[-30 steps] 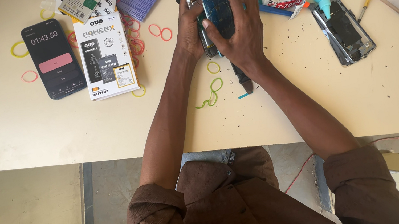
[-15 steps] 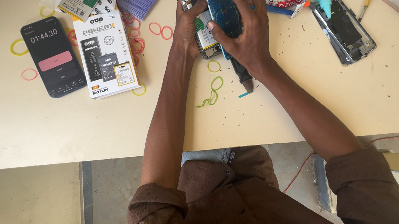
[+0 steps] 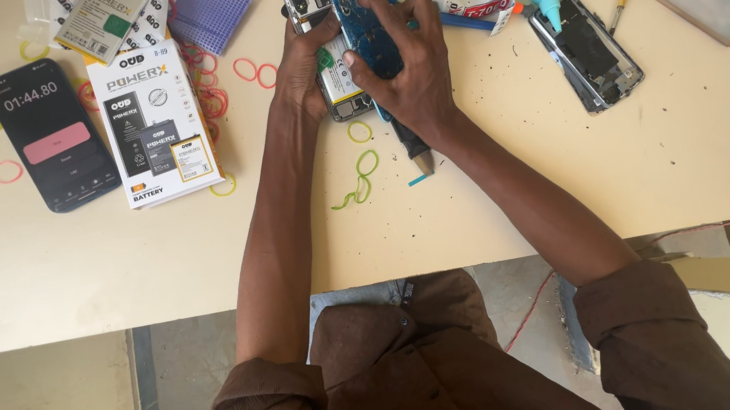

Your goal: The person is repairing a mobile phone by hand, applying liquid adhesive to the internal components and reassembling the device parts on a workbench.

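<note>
Opened grey smartphone (image 3: 314,6) with its back off lies near the far edge of the cream worktop (image 3: 503,202), gripped along its side by the left hand (image 3: 300,65). The right hand (image 3: 406,65) grasps a blue patterned back cover (image 3: 360,8) tilted over it. A black phone with a lit screen (image 3: 49,134) and a white battery box (image 3: 152,122) lie toward the left edge.
</note>
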